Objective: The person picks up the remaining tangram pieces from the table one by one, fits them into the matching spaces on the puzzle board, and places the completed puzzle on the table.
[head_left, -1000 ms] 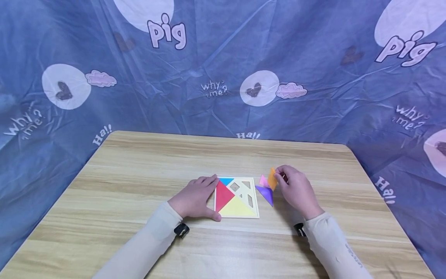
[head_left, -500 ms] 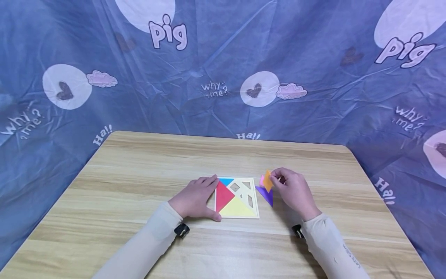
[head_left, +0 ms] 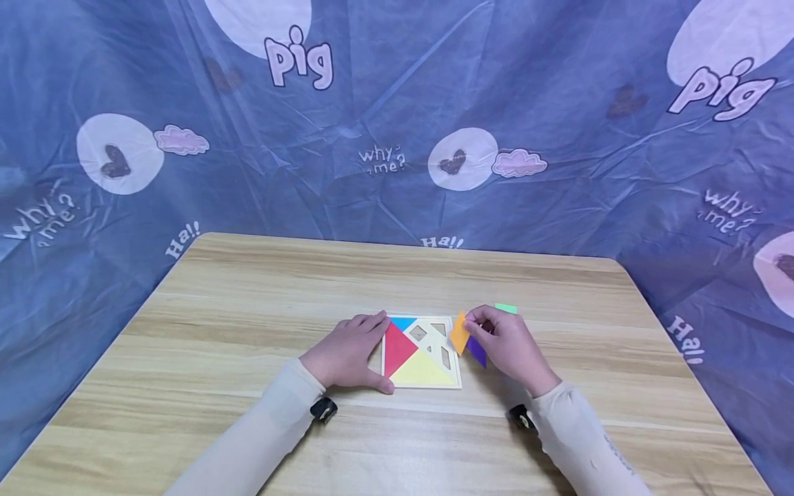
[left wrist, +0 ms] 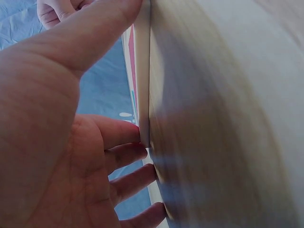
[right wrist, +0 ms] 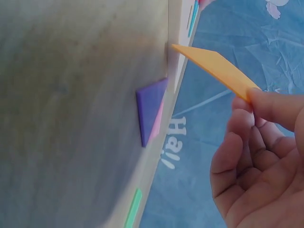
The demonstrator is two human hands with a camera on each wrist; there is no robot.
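Observation:
In the head view, my left hand (head_left: 349, 350) rests at the left side of a pale tangram board (head_left: 458, 379). Its thumb and index finger touch the board's two left corners, fingers fairly straight. A blue (head_left: 402, 322), a red (head_left: 398, 348) and a yellow piece (head_left: 423, 369) lie in the board. My right hand (head_left: 510, 344) pinches an orange parallelogram tangram piece (head_left: 459, 333) between thumb and fingertips, tilted above the board's right edge. Beneath it on the table, a purple triangle (right wrist: 151, 107) partly covers a pink piece (right wrist: 157, 124) in the right wrist view.
Beyond the right hand lies a green piece (head_left: 506, 308), partly hidden by that hand. The board's right upper part shows several cut-out openings. A wood-grain table (head_left: 279, 275) carries everything, and a blue printed cloth (head_left: 372, 200) hangs behind it.
The right hand has moved left with the orange piece, from over the pink and purple pieces to the board's right edge. The green piece has come into sight. My left hand stays still.

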